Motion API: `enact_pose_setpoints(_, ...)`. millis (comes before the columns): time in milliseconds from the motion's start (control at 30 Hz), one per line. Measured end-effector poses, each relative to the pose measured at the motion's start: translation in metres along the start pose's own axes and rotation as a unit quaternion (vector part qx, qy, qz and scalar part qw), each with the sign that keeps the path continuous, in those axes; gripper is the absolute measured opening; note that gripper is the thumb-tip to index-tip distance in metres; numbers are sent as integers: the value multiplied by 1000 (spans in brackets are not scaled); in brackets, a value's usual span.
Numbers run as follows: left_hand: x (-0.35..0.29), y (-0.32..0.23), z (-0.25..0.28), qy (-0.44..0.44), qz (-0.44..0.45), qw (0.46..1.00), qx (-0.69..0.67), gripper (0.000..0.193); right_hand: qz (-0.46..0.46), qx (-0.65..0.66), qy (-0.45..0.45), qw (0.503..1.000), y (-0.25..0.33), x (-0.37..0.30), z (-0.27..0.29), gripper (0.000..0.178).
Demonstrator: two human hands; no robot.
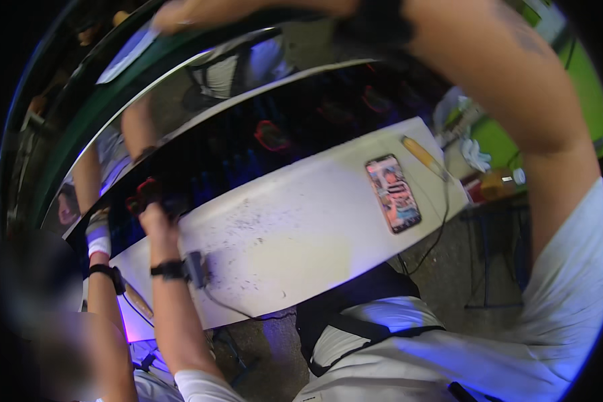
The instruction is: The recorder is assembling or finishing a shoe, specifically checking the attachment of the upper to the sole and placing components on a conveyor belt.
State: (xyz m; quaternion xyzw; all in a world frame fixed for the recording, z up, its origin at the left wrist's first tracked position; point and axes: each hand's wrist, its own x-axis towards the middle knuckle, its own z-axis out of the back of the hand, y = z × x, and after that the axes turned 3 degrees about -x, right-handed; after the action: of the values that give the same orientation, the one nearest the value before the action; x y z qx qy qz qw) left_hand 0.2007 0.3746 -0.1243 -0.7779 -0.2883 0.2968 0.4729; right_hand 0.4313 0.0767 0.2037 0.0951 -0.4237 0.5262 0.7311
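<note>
My right arm sweeps up from the right side and crosses the top, with a black band round the wrist. Past that band, my right hand (248, 12) is smeared and partly cut off by the upper rim. Its far end lies beside a pale flat thing (128, 55); whether it holds this, I cannot tell. My left hand does not show. In front of me stretches a pale table (308, 234) with dark specks on it. A phone (394, 194) with its screen lit lies there, and beside it a corded tool with an orange handle (419, 154).
At the left, a co-worker's two arms (174, 308) reach over the table to a red-edged dark thing (143, 194). Behind runs a glossy black panel (228, 161). At the right are a white glove (474, 155), a yellow bottle (499, 184) and a green surface (596, 107).
</note>
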Motion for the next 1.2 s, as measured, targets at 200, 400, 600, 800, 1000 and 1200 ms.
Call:
enact_pose_setpoints(200, -138, -50, 0, 186, -113, 971, 100, 43, -192, 126, 193, 954, 10, -2, -43, 36)
enact_pose_setpoints(400, -184, 7, -14, 114, -317, 840, 424, 30, -96, 281, -311, 903, 47, -40, 30, 29)
enact_pose_setpoints(600, -300, 27, -25, 241, -455, 673, 530, 75, 26, 464, -144, 874, 76, -208, 172, 13)
enact_pose_setpoints(800, -277, 12, -85, 333, -481, 526, 617, 67, -325, 493, -62, 804, 141, -305, 152, 30)
enact_pose_setpoints(1000, -280, -29, -130, 233, -456, 802, 309, 55, -350, 675, 19, 649, 161, -318, 156, 32)
enact_pose_setpoints(1200, -339, -5, -164, 239, -296, 906, 187, 69, -306, 662, 26, 684, 171, -290, 166, 29)
